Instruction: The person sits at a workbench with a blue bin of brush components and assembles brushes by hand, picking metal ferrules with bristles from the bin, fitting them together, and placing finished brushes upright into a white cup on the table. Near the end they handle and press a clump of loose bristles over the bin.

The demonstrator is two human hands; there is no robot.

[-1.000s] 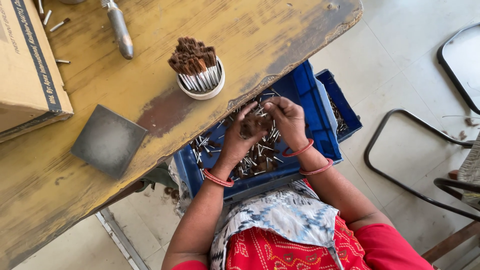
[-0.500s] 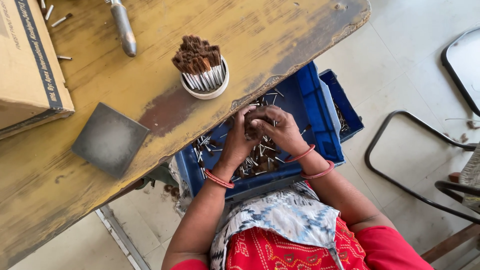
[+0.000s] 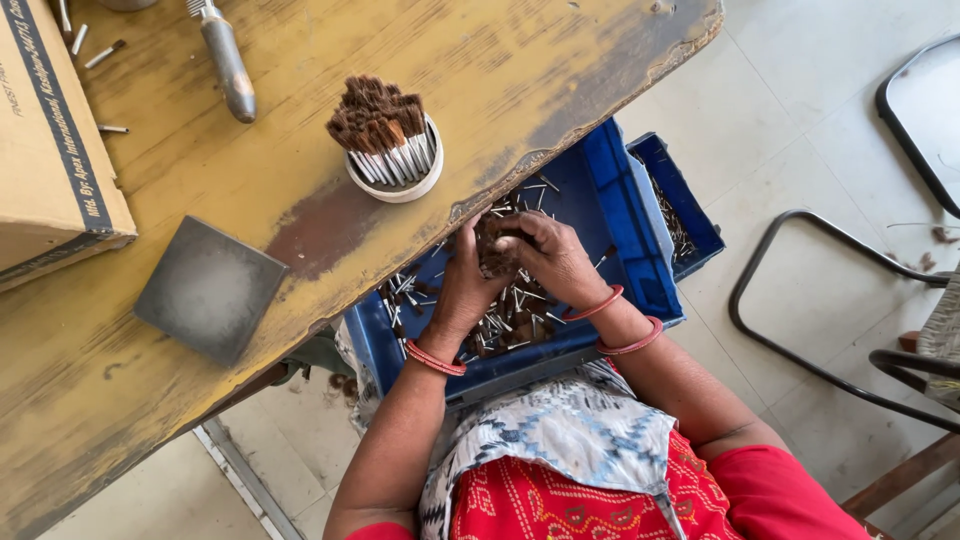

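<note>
both hands are down in the blue plastic crate (image 3: 615, 215) that sits on the person's lap, tucked partly under the near edge of the worn yellow wooden table (image 3: 300, 240). the left hand (image 3: 465, 290) is curled, fingers bent inward, and the right hand (image 3: 550, 258) is cupped against it from the other side; between them they clasp a small bunch of brown-tipped mounted points (image 3: 492, 250), the brown heads showing in the gap between the two hands. how many pieces the bunch holds cannot be told. under and around the hands the crate floor is scattered with loose mounted points (image 3: 510, 320), thin silver shanks with small brown heads lying in all directions. each wrist wears red bangles (image 3: 435, 358).

a second, smaller blue bin (image 3: 685, 200) stands just beside the crate on its far right side, with more thin metal pieces in it. on the table, just beyond the crate's far edge, a white round cup (image 3: 400, 175) stands upright, packed with the same brown-headed points, heads up. to the left of the cup lies a flat grey square plate (image 3: 210, 288), and beyond that a cardboard box (image 3: 50, 160) at the table's left edge. a metal-handled tool (image 3: 225, 60) lies on the table beyond the cup, with a few loose shanks near the box. to the right of the crate, on the tiled floor, stands a black tubular metal frame (image 3: 800, 290).
</note>
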